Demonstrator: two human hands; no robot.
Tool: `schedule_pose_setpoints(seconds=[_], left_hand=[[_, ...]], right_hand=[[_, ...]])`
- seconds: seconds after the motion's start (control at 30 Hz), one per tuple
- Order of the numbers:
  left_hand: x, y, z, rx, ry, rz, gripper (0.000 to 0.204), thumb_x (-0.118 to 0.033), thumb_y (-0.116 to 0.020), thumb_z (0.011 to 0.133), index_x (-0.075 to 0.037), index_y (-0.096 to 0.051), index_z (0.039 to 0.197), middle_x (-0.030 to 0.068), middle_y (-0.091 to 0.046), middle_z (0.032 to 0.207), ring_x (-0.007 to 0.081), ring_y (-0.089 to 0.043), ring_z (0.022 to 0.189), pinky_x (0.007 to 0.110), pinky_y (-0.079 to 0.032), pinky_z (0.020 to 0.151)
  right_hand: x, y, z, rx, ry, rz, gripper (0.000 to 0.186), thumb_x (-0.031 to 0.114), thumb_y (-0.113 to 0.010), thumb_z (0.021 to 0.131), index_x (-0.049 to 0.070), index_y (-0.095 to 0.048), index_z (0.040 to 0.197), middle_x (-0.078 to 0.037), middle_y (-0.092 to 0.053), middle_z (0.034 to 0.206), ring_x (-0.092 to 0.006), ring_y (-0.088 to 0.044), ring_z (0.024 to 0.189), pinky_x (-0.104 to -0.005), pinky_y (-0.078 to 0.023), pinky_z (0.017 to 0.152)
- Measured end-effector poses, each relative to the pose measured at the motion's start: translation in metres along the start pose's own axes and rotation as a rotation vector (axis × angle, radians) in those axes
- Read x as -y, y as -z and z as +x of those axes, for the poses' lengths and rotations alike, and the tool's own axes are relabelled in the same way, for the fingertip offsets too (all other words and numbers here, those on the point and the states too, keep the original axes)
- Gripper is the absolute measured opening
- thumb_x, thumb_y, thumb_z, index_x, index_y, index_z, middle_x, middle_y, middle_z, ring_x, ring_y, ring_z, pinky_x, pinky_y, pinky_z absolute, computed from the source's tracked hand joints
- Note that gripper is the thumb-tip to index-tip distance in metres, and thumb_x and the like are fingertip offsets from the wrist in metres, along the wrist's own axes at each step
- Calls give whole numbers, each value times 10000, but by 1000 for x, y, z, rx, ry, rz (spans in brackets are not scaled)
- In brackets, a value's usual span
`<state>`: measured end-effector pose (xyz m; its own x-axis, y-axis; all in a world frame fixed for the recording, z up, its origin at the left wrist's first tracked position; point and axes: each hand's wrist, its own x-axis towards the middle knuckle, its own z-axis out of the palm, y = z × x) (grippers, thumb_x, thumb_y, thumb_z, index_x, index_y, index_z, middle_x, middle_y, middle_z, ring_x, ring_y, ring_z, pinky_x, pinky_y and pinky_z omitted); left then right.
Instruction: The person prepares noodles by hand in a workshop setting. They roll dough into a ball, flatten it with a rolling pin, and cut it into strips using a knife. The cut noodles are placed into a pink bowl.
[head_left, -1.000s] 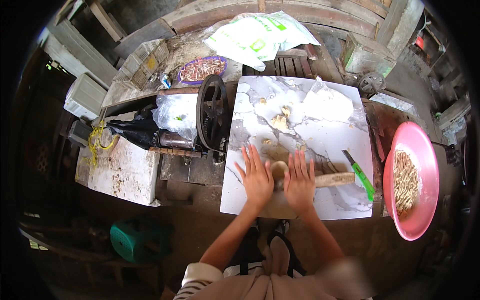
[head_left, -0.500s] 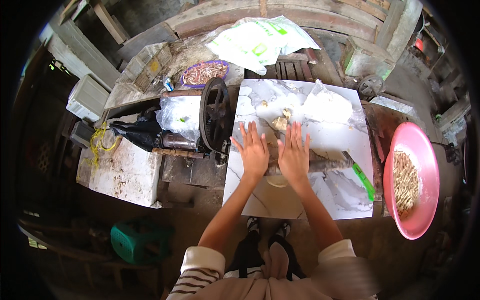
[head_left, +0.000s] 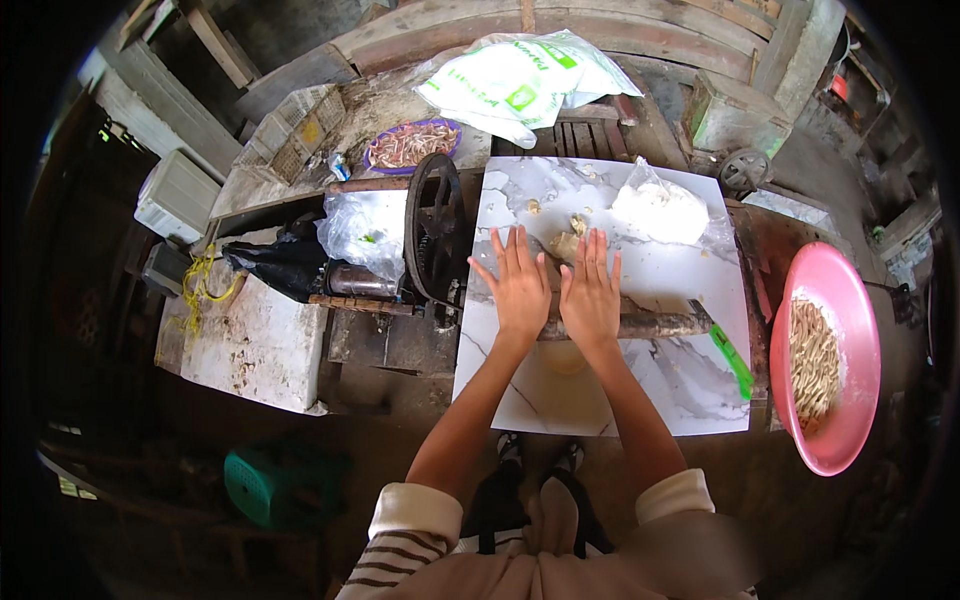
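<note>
A white, grey-veined worktop (head_left: 690, 405) fills the middle. Across it lies a wooden rod (head_left: 660, 325), under both hands and jutting out to the right. The left hand (head_left: 522, 295) and right hand (head_left: 589, 300) lie palms down, fingers outstretched, thumbs near each other. A flat pale round (head_left: 566, 358) lies just nearside of the rod, between the wrists; a smaller dough lump (head_left: 565, 246) sits between the fingers.

Lower left, a green stool (head_left: 262, 490) in shadow! Up top, a white sack (head_left: 515, 85) sprawls near a purple basket (head_left: 458, 140) of reddish strips (head_left: 412, 146), a crate (head_left: 290, 135) to its left. Here's a dark wheel (head_left: 412, 240), clear bag (head_left: 350, 232) beside it, yellow cord (head_left: 196, 290) further left.
</note>
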<state>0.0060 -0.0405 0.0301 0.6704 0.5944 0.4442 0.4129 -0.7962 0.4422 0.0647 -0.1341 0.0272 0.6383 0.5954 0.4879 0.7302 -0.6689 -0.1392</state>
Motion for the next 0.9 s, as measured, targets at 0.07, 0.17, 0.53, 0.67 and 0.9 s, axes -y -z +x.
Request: schedule_pose_setpoints(seconds=[0.07,0.17,0.53,0.67,0.9], left_hand=[[3,0,6,-12,-58,-44,485,-196,-370,972,54,-316,1384,180,-352,1441,349,-123,1421,634,-10,1082],[-1,4,-29,33,22,-61,517,-186,-392,954,71,-292,1391,194,-340,1449,342,-145,1419,625,-24,1088],[-3,6,-39,53,-26,9,582,-158,-425,923,137,-234,1386,244,-320,1447,349,-170,1412,624,-28,1087],[7,-9,8,-50,-37,43,575,-169,-413,938,145,-230,1383,251,-314,1446,346,-149,1416,624,-15,1086],[-8,19,-85,103,-13,26,618,-169,-437,910,137,-208,1395,261,-317,1439,349,-174,1411,626,-1,1086]], right_hand=[[1,-4,4,-3,-1,-49,505,253,-370,971,-83,-385,1347,-201,-312,1467,-254,-252,1394,-455,-161,1143],[5,7,-31,62,-4,-11,513,232,-379,956,-81,-362,1361,-206,-301,1472,-264,-250,1395,-461,-163,1142],[8,18,-35,61,47,4,508,198,-402,927,-86,-383,1348,-226,-315,1459,-280,-233,1402,-475,-160,1141],[11,2,10,-2,22,-48,504,210,-393,941,-85,-380,1350,-224,-307,1462,-276,-211,1410,-472,-146,1143],[16,29,-77,139,12,37,512,206,-402,925,-69,-381,1357,-220,-321,1457,-287,-240,1399,-464,-155,1143]])
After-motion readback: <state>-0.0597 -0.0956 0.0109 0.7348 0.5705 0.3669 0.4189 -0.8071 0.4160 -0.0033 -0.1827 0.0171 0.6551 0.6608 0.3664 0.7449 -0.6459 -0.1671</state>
